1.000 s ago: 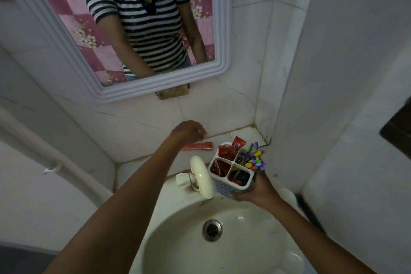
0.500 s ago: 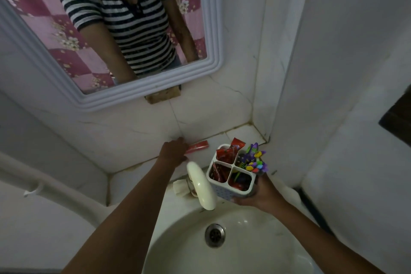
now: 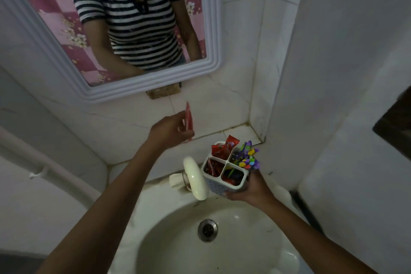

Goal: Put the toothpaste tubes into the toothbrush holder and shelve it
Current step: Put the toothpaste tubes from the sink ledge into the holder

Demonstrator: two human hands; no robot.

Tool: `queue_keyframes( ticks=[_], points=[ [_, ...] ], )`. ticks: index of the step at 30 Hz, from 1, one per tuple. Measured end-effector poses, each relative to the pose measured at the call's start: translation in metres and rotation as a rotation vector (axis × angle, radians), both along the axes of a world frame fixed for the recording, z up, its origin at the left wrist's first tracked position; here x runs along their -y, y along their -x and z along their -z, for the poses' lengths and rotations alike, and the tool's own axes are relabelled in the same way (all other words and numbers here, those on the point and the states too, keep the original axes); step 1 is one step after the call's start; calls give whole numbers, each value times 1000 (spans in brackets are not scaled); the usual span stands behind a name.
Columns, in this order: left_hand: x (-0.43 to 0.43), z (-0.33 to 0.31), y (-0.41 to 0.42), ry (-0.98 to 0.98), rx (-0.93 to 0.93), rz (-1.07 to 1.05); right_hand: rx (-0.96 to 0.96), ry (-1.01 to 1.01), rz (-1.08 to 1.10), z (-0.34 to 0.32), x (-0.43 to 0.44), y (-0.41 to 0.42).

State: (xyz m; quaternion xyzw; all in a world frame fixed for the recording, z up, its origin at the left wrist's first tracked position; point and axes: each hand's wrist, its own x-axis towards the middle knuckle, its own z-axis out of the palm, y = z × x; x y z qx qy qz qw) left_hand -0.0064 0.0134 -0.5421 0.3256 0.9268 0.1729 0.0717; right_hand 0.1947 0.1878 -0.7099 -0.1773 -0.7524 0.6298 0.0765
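Observation:
My left hand (image 3: 170,130) holds a red toothpaste tube (image 3: 189,119) upright in front of the tiled wall, above the ledge. To its lower right, my right hand (image 3: 252,190) grips the base of a white four-compartment toothbrush holder (image 3: 224,184) over the basin's back rim. Red toothpaste tubes (image 3: 223,149) stick out of the holder's far and left compartments. Colourful toothbrushes (image 3: 249,158) fill the right one.
A cream tap (image 3: 196,177) stands just left of the holder. Below lies the white sink (image 3: 169,240) with its metal drain (image 3: 207,230). A tiled ledge (image 3: 241,134) runs along the wall under a white-framed mirror (image 3: 153,83). A white wall closes in on the right.
My left hand has picked the red tube up off the ledge and raised it upright. The holder in my right hand has stayed in about the same place.

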Motion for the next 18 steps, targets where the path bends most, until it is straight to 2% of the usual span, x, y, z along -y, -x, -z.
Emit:
queue_keyframes(
  ticks=[3, 5, 9, 11, 13, 15, 17, 18],
  points=[
    [-11, -31, -48, -187, 242, 98, 8, 36, 8, -3, 2, -2],
    [-23, -31, -75, -154, 314, 133, -17, 37, -15, -7, 3, -1],
    [-46, -2, -105, 101, 142, 44, -29, 33, -3, 7, -3, 5],
    [-52, 11, -113, 166, 71, 31, -49, 12, 4, 8, -6, 4],
    [-55, 15, -119, 171, 37, 47, -30, 42, -43, 12, -7, 2],
    [-54, 13, -122, 136, 36, 59, 25, -12, -18, 5, -6, -2],
    [-50, 9, -123, 74, 57, 67, -18, -245, -33, -7, -11, -5],
    [-48, 7, -123, 42, 67, 80, -18, -257, -65, -19, -7, -6]
  ],
)
